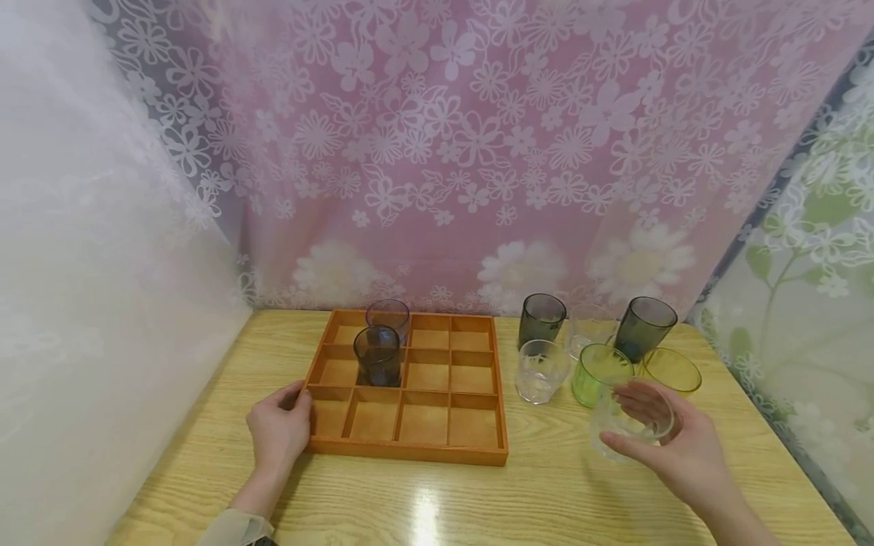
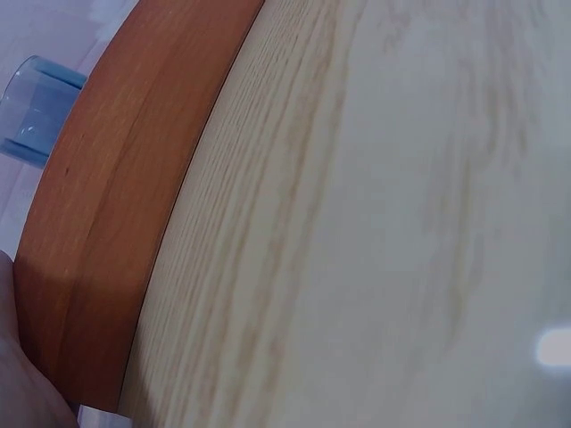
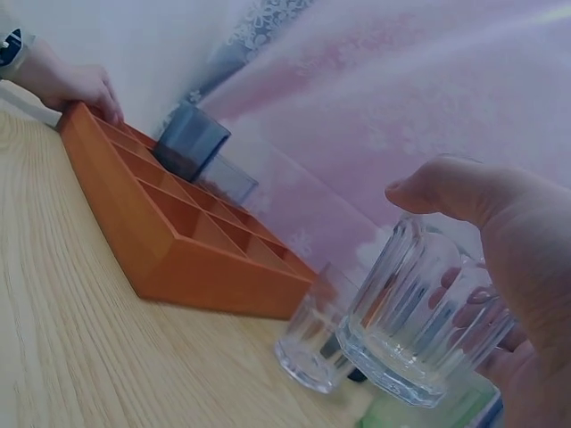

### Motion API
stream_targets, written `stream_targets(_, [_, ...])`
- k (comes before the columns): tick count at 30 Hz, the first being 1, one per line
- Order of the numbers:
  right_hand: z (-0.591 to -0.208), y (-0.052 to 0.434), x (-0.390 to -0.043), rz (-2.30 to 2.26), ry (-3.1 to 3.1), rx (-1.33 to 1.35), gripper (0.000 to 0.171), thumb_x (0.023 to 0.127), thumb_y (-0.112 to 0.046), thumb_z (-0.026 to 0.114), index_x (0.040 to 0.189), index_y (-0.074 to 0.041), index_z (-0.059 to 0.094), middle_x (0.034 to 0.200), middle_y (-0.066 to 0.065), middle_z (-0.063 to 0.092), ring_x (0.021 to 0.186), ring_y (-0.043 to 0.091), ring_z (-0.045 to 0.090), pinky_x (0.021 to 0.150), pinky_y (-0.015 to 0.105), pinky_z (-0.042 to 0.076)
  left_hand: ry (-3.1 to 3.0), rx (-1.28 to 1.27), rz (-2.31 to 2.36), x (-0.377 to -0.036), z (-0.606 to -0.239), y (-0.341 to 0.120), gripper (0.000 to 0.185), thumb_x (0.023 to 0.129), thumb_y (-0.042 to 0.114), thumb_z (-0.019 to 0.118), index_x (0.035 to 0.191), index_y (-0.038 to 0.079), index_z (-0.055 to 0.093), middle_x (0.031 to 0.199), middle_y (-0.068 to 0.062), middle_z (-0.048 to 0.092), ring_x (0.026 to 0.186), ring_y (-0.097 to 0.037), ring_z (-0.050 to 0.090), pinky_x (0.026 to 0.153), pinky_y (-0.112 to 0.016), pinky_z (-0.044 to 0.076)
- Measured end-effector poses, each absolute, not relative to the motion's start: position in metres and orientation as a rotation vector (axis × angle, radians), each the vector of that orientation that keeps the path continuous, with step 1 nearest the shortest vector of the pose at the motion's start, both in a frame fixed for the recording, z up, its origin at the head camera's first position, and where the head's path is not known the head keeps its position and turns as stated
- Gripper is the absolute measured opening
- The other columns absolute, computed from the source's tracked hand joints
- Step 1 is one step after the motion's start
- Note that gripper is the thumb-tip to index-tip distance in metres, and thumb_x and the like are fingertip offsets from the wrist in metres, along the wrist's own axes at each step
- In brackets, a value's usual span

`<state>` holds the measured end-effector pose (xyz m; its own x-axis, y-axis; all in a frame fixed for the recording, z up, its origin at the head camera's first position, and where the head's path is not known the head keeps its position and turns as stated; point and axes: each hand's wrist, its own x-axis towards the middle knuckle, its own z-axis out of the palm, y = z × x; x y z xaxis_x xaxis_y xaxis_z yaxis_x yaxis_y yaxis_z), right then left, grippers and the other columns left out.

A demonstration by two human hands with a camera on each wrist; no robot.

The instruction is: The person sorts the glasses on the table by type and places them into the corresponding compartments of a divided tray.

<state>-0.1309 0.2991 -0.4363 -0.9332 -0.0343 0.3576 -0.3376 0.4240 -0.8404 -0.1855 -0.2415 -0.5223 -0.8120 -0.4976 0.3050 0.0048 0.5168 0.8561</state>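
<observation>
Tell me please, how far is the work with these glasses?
Looks done: one dark grey glass tumbler and one purplish glass tumbler stand in the brown rectangular wooden tray. In hand: the right hand holds a clear glass tumbler; the left hand holds the tray's edge. Apparently remaining: six tumblers beside it, two grey, two clear, one green, one yellow.

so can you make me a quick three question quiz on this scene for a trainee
1. How many glasses stand in the wooden tray?
2. True or false: the left hand touches the tray's side.
3. Fill in the colour word: the right hand holds a ____ glass.

Key:
1. Two: a dark glass and a lighter glass behind it.
2. True.
3. Clear.
</observation>
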Motion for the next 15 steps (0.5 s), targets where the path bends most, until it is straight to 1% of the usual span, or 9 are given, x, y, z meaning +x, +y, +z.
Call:
stream_targets(7, [-0.434,0.280,-0.137,1.577,-2.367,0.432,0.078,0.075,0.010,0.091,0.144,0.005,0.056,0.135,0.021,0.067,0.118,0.016,0.068,0.095,0.021,0.052,-2.236,0.396,-1.246,-0.186,-0.526,-0.244,0.021,0.097,0.009,0.071,0.113,-0.002,0.081,0.099,-0.016,0.079,0.092,-0.031,0.075,0.068,-0.004,0.042])
stream_targets(15, [-0.430,0.252,-0.146,1.661,-2.320,0.547,0.078,0.073,0.010,0.093,0.142,0.003,0.058,0.133,0.023,0.067,0.119,0.020,0.068,0.097,0.024,0.052,-2.231,0.391,-1.249,-0.187,-0.525,-0.243,0.021,0.097,0.008,0.071,0.113,-0.002,0.081,0.100,-0.017,0.079,0.092,-0.031,0.075,0.069,-0.004,0.042])
